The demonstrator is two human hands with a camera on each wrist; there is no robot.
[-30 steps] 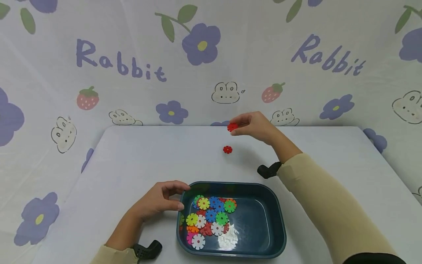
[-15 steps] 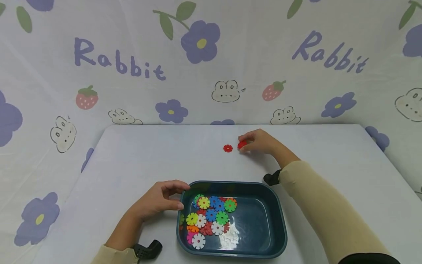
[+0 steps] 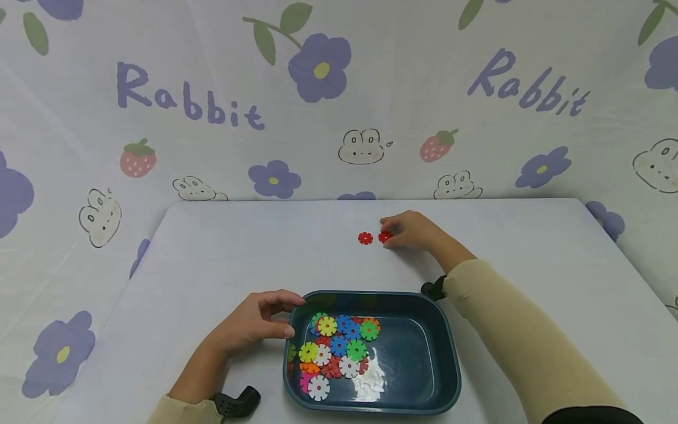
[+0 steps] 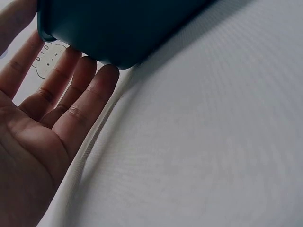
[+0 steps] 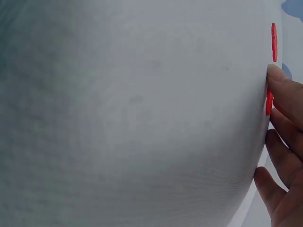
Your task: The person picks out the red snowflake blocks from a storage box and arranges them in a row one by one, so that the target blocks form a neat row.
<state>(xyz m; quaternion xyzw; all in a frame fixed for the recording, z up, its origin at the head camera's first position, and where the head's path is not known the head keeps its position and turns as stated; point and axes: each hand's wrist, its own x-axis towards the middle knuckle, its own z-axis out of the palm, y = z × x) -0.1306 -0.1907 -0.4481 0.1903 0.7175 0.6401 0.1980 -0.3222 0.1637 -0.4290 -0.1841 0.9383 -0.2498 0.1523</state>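
Blue-green tray (image 3: 408, 365) stands on the white table (image 3: 212, 247), its long axis running left to right across the person's view. Coloured discs (image 3: 339, 346) overlap in its left half. At its left end, the left hand (image 3: 265, 315) touches it with nearly straight fingers. Beyond its far side, the right hand (image 3: 415, 231) pinches a red disc (image 3: 384, 237) (round, nearly flat) between thumb and finger, just right of a second red disc (image 3: 365, 238) lying flat.
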